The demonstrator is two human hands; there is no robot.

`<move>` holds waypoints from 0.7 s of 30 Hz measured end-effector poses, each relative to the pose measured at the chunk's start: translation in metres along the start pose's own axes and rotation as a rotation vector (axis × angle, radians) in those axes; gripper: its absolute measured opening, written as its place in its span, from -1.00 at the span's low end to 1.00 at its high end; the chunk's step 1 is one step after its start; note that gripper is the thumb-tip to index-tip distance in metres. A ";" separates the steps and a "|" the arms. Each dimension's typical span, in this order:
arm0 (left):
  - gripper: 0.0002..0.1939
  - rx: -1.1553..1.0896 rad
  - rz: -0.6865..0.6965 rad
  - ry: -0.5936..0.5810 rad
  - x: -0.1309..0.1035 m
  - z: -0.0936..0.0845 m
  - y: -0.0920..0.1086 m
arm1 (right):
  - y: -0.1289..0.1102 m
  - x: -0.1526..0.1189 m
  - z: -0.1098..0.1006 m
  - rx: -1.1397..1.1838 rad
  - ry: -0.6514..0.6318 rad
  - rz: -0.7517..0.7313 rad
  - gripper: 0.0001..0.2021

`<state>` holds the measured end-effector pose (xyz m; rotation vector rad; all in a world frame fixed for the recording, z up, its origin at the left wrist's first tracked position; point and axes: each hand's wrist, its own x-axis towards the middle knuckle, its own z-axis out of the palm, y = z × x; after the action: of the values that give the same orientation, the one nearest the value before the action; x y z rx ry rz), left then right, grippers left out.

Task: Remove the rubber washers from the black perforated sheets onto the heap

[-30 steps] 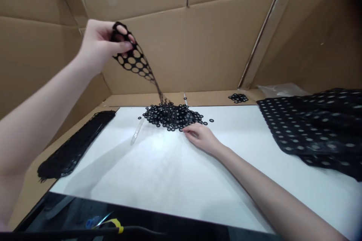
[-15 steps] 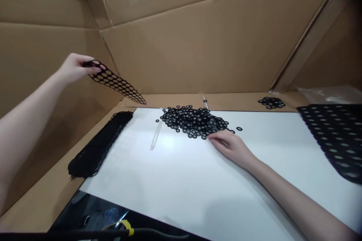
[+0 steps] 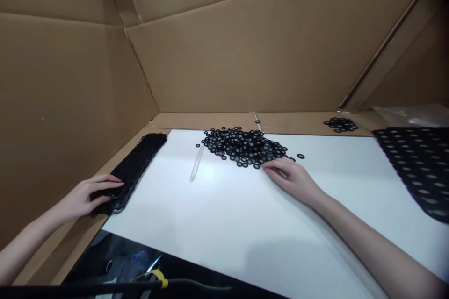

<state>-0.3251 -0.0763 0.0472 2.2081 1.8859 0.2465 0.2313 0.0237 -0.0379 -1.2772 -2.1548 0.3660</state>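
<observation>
My left hand [image 3: 94, 195] rests on the near end of a stack of black mesh strips [image 3: 139, 159], its fingers stretched out and apart over the top strip. My right hand [image 3: 289, 175] lies at the near right edge of a heap of small black rings [image 3: 242, 145] on the white board. Its thumb and forefinger are closed together close to a ring; whatever is between the fingertips is too small to make out. A clear narrow plastic strip [image 3: 197, 163] lies left of the heap.
The white board [image 3: 196, 224] has cardboard walls [image 3: 217, 56] behind and to the left. A black perforated sheet [image 3: 421, 173] lies at the right, with a smaller ring pile [image 3: 341, 124] behind. Below the front edge is a black cable [image 3: 196, 285] with a yellow tie [image 3: 160, 278].
My left hand has come down from the air onto the stack, and the mesh strip it held now lies there. My right hand has stayed at the ring heap. The view has shifted slightly.
</observation>
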 end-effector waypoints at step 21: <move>-0.70 0.075 0.235 -0.131 0.163 0.095 0.194 | 0.053 -0.088 -0.177 -0.945 0.077 0.343 -0.64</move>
<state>-0.0892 0.0500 0.0064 2.4321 1.5937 0.0676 0.4096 -0.0370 0.0418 -2.1166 -2.0770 -0.6550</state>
